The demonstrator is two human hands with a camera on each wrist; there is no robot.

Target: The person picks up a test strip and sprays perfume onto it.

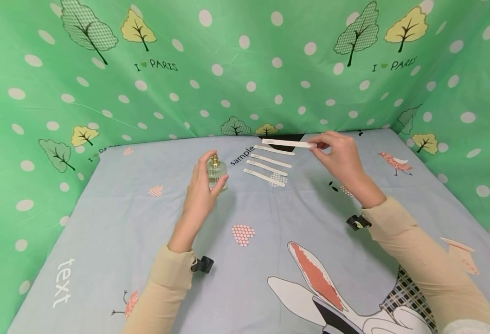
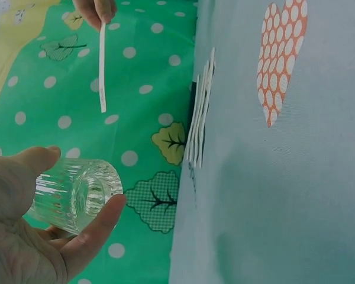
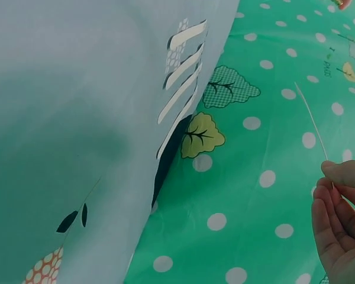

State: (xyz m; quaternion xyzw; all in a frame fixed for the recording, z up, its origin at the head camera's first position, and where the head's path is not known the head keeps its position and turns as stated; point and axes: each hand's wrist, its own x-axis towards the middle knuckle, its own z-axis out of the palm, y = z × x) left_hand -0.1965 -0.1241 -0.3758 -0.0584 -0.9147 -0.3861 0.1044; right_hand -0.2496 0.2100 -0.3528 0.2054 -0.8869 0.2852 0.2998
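My left hand (image 1: 200, 190) grips a ribbed clear-glass perfume bottle (image 1: 217, 172) with a gold spray neck, one finger up at its top. The left wrist view shows the thick glass base of the bottle (image 2: 86, 192) between thumb and fingers. My right hand (image 1: 340, 155) pinches one end of a white paper test strip (image 1: 288, 143), held level in the air and pointing left. In the right wrist view that strip (image 3: 312, 121) appears edge-on. Below it, several similar white paper strips (image 1: 266, 177) lie in a row on the cloth, with small print at their left ends.
A light blue printed cloth (image 1: 115, 222) covers the table, with the word "sample" (image 1: 242, 156) beside the strips. Behind stands a green polka-dot curtain (image 1: 245, 69). A black patch (image 1: 288, 147) shows at the back edge. Black wrist mounts (image 1: 203, 264) sit on both sleeves.
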